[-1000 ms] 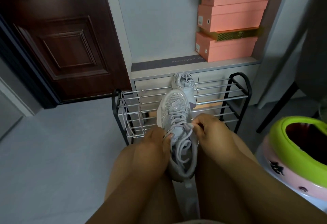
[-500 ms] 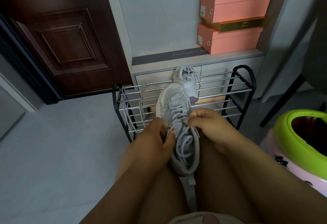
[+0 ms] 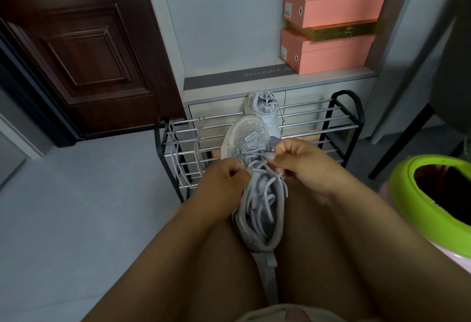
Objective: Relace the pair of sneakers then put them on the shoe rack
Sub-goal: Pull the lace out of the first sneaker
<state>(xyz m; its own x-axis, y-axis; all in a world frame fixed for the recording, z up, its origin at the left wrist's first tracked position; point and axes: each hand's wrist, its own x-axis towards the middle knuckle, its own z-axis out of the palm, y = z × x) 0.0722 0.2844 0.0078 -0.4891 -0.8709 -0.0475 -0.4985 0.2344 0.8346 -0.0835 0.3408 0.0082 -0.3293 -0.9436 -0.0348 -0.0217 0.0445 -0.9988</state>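
A grey glittery sneaker (image 3: 252,143) lies wedged between my knees, toe pointing away, with loose lilac laces (image 3: 265,194) over its tongue. My left hand (image 3: 221,181) is closed against the sneaker's left side, pinching a lace. My right hand (image 3: 298,161) pinches a lace end over the eyelets on the right. The second sneaker (image 3: 262,105) sits on the top tier of the black and silver shoe rack (image 3: 318,123) just beyond. A spare lace (image 3: 175,153) hangs over the rack's left end.
Pink shoe boxes (image 3: 331,28) are stacked on a grey cabinet (image 3: 280,79) behind the rack. A dark wooden door (image 3: 84,49) stands at the left. A green-rimmed bin (image 3: 407,194) is at my right, beside a black chair leg (image 3: 402,143).
Both hands stayed on the sneaker's laces. My right hand lifted slightly and drew a lace end up and to the right; the view shifted a little.
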